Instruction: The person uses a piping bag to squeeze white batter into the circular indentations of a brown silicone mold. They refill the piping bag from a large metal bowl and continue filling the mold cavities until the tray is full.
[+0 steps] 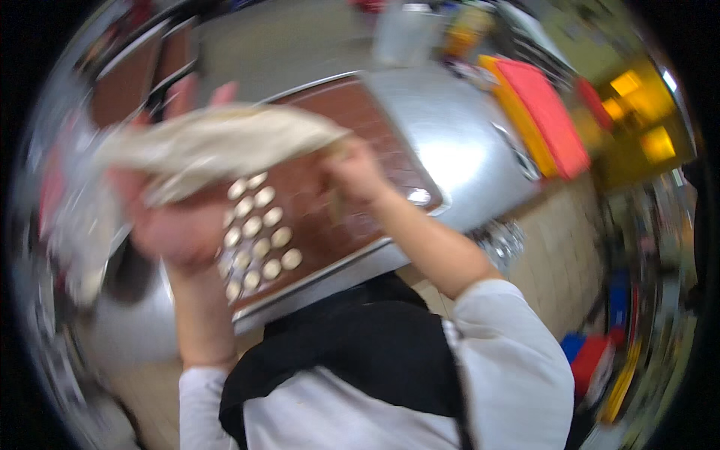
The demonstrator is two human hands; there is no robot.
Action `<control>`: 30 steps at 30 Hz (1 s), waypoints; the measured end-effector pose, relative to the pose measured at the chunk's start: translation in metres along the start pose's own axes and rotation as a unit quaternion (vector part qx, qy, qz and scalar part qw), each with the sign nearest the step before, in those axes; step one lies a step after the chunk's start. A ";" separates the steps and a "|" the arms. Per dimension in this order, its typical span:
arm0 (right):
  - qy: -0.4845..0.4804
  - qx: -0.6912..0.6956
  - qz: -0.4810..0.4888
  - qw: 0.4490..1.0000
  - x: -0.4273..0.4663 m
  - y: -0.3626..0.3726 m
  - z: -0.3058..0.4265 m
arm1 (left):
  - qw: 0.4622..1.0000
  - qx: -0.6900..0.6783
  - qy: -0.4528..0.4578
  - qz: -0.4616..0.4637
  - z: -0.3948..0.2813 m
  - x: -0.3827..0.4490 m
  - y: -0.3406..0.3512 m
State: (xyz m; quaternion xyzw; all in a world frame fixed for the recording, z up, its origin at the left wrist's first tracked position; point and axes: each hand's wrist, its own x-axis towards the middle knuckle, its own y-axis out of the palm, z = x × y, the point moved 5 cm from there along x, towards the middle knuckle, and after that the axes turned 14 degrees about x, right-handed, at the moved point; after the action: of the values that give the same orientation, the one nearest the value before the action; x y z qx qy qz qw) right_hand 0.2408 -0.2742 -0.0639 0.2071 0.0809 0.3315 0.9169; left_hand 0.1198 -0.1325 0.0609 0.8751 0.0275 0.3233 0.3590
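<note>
A pale, limp piping bag [242, 138], blurred by motion, stretches between my two hands above a metal tray. My right hand [354, 171] is closed around its narrower end. My left hand [174, 225] lies under the wide end, fingers spread upward behind it; whether it grips the bag is hidden. Below, the tray [315, 275] has a reddish-brown lining [360, 112]. Rows of small, round, pale mounds [271, 269] cover the lining's left part, near my left wrist.
The tray rests on a steel table [450, 140]. Beyond are a translucent container [406, 36] and red and yellow rectangular items [540, 118]. More brown-lined trays [126, 79] stand at upper left, with clear plastic [84, 225] below them.
</note>
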 end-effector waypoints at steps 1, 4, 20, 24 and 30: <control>-0.035 0.063 -0.031 0.997 -0.004 0.006 0.008 | 0.999 0.007 -0.009 -0.036 0.005 -0.005 -0.004; -0.057 0.169 -0.057 0.982 0.022 -0.005 -0.005 | 0.990 0.095 -0.019 -0.107 0.021 -0.013 -0.011; -0.131 -0.008 0.037 0.991 0.035 0.015 -0.059 | 0.984 0.100 0.017 -0.143 -0.007 -0.041 -0.044; -0.151 0.007 0.011 0.988 0.035 0.010 -0.064 | 0.982 0.103 -0.013 -0.161 -0.002 -0.042 -0.052; -0.212 -0.019 -0.002 0.977 0.031 0.011 -0.056 | 0.984 0.074 -0.017 -0.159 0.001 -0.040 -0.055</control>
State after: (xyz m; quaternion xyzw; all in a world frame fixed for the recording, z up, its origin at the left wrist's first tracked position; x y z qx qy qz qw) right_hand 0.2423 -0.2286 -0.1095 0.2551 -0.1213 0.2798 0.9176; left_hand 0.0991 -0.1037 0.0032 0.8893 0.1842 0.2440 0.3402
